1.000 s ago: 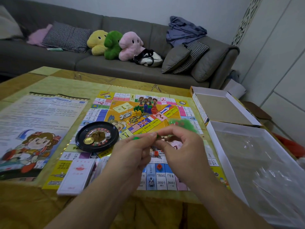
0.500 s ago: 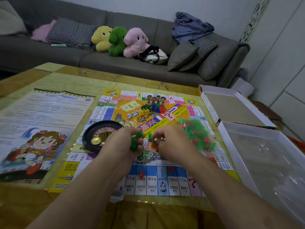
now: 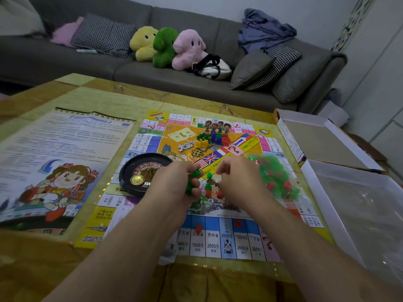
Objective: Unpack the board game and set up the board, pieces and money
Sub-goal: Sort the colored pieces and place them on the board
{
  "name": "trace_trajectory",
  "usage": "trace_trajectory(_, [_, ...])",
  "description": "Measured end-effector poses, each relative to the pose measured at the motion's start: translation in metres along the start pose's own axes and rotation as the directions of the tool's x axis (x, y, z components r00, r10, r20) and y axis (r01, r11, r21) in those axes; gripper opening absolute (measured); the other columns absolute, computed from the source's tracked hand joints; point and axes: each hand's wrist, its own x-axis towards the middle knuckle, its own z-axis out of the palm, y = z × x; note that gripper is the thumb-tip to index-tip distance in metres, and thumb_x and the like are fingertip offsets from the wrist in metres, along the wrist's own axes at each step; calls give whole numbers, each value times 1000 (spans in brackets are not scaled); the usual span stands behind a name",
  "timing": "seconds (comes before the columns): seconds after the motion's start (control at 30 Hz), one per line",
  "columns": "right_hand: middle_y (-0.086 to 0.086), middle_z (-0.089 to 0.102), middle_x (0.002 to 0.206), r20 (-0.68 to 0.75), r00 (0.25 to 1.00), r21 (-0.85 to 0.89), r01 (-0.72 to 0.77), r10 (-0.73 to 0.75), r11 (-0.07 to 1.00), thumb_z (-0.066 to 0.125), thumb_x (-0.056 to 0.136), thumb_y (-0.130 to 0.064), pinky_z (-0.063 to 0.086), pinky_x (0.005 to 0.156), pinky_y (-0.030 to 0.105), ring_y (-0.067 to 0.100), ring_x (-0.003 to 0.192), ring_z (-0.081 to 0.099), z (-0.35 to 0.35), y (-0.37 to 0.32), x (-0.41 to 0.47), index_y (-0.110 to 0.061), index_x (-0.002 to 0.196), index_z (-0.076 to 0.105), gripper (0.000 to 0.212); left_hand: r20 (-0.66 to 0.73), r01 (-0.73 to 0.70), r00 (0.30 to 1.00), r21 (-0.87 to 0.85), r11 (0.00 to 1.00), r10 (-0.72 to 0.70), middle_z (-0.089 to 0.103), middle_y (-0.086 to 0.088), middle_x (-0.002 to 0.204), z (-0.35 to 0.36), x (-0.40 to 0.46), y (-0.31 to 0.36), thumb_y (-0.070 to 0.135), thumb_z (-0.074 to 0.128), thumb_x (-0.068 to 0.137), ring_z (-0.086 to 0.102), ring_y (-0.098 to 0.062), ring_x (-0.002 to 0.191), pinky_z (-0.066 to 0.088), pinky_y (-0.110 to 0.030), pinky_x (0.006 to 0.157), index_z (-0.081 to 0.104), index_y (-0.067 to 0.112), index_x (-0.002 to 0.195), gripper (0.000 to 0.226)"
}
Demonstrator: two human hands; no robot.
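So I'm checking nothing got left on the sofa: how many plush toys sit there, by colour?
Yellow plush toy: 1
Green plush toy: 1
Pink plush toy: 1
Total: 3, side by side on the grey fabric sofa.

The colourful printed paper game board point(image 3: 218, 240) lies flat with a slight sheen. The round black plastic roulette wheel point(image 3: 139, 171) looks glossy, its gold centre disc metallic. The small green plastic pieces point(image 3: 192, 182) are smooth and shiny. The clear crinkled plastic bag point(image 3: 277, 177) glints. The white cardboard box tray point(image 3: 327, 205) looks matt; the yellow marbled tabletop point(image 3: 122, 94) glossy.
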Motion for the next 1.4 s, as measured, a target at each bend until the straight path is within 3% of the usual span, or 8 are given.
trace_trajectory(0.1, [-6, 68, 97, 100, 994, 42, 47, -51, 998, 65, 93, -12, 59, 70, 36, 15, 82, 65, -1, -6, 4, -36, 109, 73, 30, -18, -8, 1000, 15, 1000, 8, 60, -12, 94, -1, 1, 1, 4, 56, 97, 42, -9, 47, 36, -20, 38, 66, -1, 115, 21])
trace_trajectory(0.23, [-8, 72, 104, 220, 971, 11, 89, -89, 996, 61, 97, -13, 55, 68, 27, 10, 87, 66, -3, -16, 6, -32, 104, 79, 27, -31, -10, 999, 39, 999, 12, 58, -13, 97, 0, 2, 0, 4, 57, 96, 42, -8, 46, 36, -20, 39, 67, 1, 112, 19])
trace_trajectory(0.53, [-14, 63, 80, 230, 956, -122, 213, -181, 969, 77, 86, -11, 49, 68, 19, 7, 78, 60, -4, -22, -1, -26, 92, 81, 17, -38, -5, 999, 38, 999, 6, 58, -14, 92, 3, -1, 0, 3, 56, 95, 43, -10, 48, 36, -20, 38, 68, 1, 106, 17])
trace_trajectory(0.67, [-13, 55, 66, 185, 956, -135, 256, -230, 957, 72, 86, -6, 32, 52, 13, 0, 61, 49, 0, -22, -4, -24, 80, 76, 19, -27, -8, 1000, 33, 999, 9, 56, -13, 85, 5, -8, 1, 3, 57, 95, 43, -9, 45, 37, -20, 39, 68, 1, 107, 16])
trace_trajectory(0.8, [-12, 70, 79, -1, 984, 117, 175, -176, 978, 79, 88, -7, 48, 58, 10, 1, 70, 65, -14, -13, -15, -26, 93, 81, 20, 7, -13, 1000, 56, 998, 13, 57, -13, 87, 4, -16, 1, 6, 66, 95, 45, -10, 49, 39, -20, 41, 64, 1, 108, 14])
trace_trajectory(1.0, [1, 80, 90, -76, 985, 661, 164, -152, 732, 82, 83, 5, 65, 80, 33, 17, 88, 79, -68, 3, -61, -13, 96, 80, 23, 285, 20, 957, 106, 994, -50, 67, -11, 85, 16, -43, -3, 11, 70, 96, 49, -6, 53, 40, -17, 44, 68, -6, 113, 24])
trace_trajectory(1.2, [5, 80, 92, -120, 982, 696, 189, -147, 692, 83, 77, 9, 65, 81, 33, 21, 90, 78, -99, 17, -94, -10, 92, 81, 25, 479, 51, 872, 107, 993, -96, 63, -4, 76, 31, -73, -10, 8, 66, 97, 41, -5, 53, 34, -13, 41, 67, -8, 116, 25])
trace_trajectory(1.4, [5, 79, 81, -176, 978, 695, 202, -109, 690, 87, 72, 9, 62, 68, 25, 20, 76, 77, -105, 22, -108, -10, 83, 80, 23, 445, 4, 892, 157, 988, -75, 64, -3, 66, 34, -89, -11, 4, 72, 85, 39, -5, 47, 31, -13, 37, 68, -11, 113, 32])
